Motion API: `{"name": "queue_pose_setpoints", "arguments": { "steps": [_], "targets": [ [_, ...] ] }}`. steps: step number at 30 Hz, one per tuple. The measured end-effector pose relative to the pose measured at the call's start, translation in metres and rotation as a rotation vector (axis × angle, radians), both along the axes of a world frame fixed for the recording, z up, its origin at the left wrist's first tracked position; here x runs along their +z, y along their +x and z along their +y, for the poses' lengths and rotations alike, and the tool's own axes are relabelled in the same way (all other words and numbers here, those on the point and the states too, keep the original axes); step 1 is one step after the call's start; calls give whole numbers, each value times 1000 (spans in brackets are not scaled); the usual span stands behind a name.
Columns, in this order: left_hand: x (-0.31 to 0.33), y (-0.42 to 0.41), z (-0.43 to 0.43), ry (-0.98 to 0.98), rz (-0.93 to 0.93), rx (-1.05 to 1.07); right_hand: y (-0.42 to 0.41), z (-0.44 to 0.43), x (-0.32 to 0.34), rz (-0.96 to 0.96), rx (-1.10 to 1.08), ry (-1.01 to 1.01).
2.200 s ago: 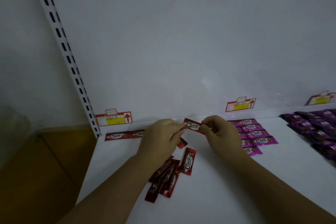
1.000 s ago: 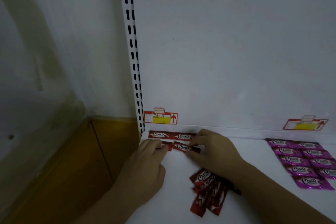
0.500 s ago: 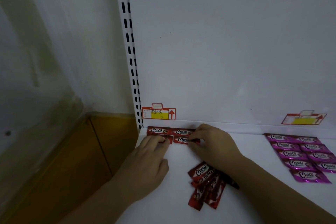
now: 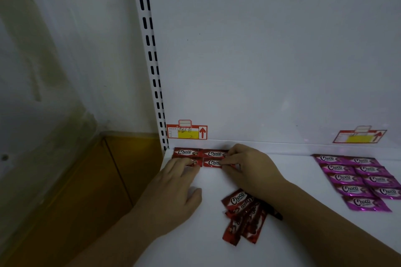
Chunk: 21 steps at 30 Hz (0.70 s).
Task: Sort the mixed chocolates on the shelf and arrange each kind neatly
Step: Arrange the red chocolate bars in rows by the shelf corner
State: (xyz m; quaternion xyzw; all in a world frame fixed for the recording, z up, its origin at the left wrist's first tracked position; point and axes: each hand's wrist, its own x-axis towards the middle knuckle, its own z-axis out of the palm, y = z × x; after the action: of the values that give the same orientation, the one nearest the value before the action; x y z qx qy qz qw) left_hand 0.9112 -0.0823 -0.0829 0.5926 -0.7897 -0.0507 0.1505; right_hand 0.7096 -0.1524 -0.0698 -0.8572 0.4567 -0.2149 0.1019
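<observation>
Several red Choco packets lie flat in two short rows (image 4: 185, 152) at the back left corner of the white shelf (image 4: 195, 245). My left hand (image 4: 173, 188) rests palm down, its straight fingers pressing the front-left red packet (image 4: 194, 162). My right hand (image 4: 249, 169) pinches the right end of the front-right red packet (image 4: 212, 162) beside it. A loose pile of red packets (image 4: 243, 214) lies under my right wrist, partly hidden by the forearm. Magenta Choco packets (image 4: 355, 178) lie in two neat columns at the right.
The white back panel carries two red-and-yellow price tags (image 4: 187, 132) (image 4: 359, 136). A slotted upright (image 4: 152, 60) marks the shelf's left end; beyond it the shelf drops off to a yellow-brown floor (image 4: 76, 201). A small dark object (image 4: 276, 215) shows by my right forearm.
The red packet I held up between both hands now lies in the front row at the back left corner. Both hands have settled onto that row; over the last half second they barely shifted.
</observation>
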Motion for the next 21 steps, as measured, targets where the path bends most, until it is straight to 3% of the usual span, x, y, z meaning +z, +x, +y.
{"name": "queue_pose_setpoints", "arguments": {
  "steps": [8, 13, 16, 21],
  "targets": [
    [2, -1, 2, -70, 42, -5, 0, 1, 6, -23, -10, 27],
    [2, 2, 3, -157, 160, 44, -11, 5, 55, -240, -148, 86],
    [5, 5, 3, -135, 146, -33, -32, 10, 75, -352, -233, 131],
    [13, -10, 8, -17, 158, -137, -80, 35, 51, -52, -342, 284]
  ]
}}
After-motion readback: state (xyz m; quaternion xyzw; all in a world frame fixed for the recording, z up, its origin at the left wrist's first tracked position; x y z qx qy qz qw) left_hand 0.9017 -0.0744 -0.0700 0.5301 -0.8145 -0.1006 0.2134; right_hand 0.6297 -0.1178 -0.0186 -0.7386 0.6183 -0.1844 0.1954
